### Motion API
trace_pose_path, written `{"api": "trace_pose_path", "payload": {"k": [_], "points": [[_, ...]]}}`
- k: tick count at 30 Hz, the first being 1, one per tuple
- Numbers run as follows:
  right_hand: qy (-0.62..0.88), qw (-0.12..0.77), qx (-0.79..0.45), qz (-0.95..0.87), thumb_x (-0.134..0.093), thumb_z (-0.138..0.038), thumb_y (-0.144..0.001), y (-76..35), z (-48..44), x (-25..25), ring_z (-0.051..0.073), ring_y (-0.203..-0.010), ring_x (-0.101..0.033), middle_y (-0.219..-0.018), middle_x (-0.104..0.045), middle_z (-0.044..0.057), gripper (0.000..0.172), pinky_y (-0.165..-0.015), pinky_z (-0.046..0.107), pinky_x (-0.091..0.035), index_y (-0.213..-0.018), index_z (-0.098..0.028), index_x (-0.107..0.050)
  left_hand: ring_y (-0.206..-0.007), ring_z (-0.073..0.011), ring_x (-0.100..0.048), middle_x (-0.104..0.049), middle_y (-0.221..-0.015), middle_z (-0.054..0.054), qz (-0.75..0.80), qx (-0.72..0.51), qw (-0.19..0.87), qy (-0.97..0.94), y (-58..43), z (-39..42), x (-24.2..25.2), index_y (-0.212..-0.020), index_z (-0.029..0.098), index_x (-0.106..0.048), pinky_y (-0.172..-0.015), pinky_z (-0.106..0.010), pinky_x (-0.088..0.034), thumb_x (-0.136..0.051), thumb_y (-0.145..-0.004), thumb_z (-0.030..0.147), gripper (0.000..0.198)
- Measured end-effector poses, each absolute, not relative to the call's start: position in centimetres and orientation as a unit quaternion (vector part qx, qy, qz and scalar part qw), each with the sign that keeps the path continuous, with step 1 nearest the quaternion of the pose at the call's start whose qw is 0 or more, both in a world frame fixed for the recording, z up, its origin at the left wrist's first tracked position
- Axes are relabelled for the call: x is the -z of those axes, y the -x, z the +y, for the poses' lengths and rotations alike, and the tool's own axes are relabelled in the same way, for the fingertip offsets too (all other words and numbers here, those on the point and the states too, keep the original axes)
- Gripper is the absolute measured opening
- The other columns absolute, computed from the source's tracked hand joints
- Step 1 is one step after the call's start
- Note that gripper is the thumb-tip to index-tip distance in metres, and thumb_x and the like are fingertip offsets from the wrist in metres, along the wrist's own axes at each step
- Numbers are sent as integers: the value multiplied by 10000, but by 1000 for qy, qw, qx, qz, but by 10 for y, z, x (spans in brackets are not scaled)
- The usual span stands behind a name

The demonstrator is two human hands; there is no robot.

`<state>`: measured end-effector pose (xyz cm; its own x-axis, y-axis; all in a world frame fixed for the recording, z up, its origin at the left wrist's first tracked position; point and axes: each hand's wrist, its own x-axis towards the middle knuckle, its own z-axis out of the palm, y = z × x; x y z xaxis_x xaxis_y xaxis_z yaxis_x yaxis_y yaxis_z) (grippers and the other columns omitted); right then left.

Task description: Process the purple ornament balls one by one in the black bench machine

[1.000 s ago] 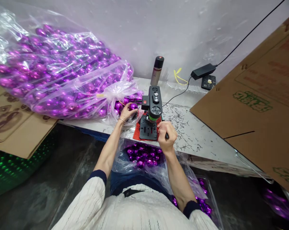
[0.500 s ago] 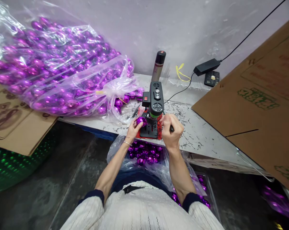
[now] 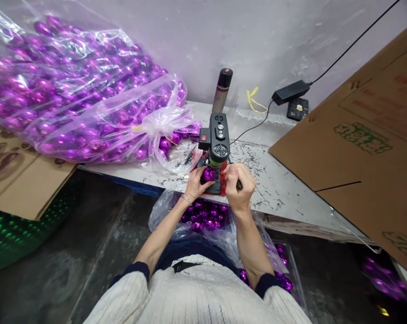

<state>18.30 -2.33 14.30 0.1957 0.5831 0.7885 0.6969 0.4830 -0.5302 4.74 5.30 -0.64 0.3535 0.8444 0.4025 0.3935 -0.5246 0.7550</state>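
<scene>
My left hand (image 3: pixel 197 183) pinches a shiny purple bauble (image 3: pixel 209 175) between thumb and fingers, right below the head of a small black bench drill press (image 3: pixel 219 135). The drill's base (image 3: pixel 211 188) rests on a red mat (image 3: pixel 223 180) at the table's front edge. On the drill's right side, my right hand (image 3: pixel 239 184) is closed round its black lever handle (image 3: pixel 239 185), whose tip shows past my fist. The drill's bit is hidden by the head. Many purple baubles (image 3: pixel 206 218) lie in an opened plastic bag in front of me.
A big tied clear bag of purple baubles (image 3: pixel 88 99) fills the left. Behind the drill stands a spray can (image 3: pixel 221 87); a power adapter (image 3: pixel 290 92) lies back right. Black shavings litter the white table (image 3: pixel 284 189). A cardboard box (image 3: pixel 365 148) leans in from the right.
My left hand has moved right, bringing the bauble from beside the drill to under its head. My right hand keeps its grip on the lever, nearly unmoved.
</scene>
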Motion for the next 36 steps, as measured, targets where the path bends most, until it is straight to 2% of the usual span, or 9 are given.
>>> {"api": "trace_pose_path", "payload": {"k": [9,17,28,36], "points": [[468,617,58,-630,-454,-119,-976,-177,-29,-110,139,-730,-627,-757,-628,11,246,-668,290,-483,-774,-220,-551,-1268,-328,-628,-651,-1370,-181,392,-423,283,-766,-54,51,22,-1434,173,-524,-1092,-513,-486,-733,-868,549,710],[453,646,68,-611,-447,-206,-991,-177,-24,-67,157,-722,-642,-796,-649,25,223,-626,306,-498,-805,-227,-566,-1245,-331,-641,-669,-1339,-171,403,-422,269,-766,-55,48,23,-1428,193,-535,-1068,-509,-496,-716,-877,563,688],[433,655,84,-613,-403,-302,-1030,-179,-17,-49,154,-702,-607,-798,-627,13,260,-728,362,-506,-802,-240,-512,-1243,-327,-642,-669,-1336,-159,411,-425,269,-761,-56,47,22,-1415,207,-539,-1074,-512,-495,-707,-878,579,674],[430,648,107,-619,-368,-262,-1023,-175,-15,-50,146,-653,-612,-734,-594,0,291,-670,345,-505,-755,-241,-480,-1226,-324,-650,-678,-1315,-166,412,-428,268,-759,-57,48,21,-1410,198,-547,-1065,-509,-502,-701,-894,542,639]]}}
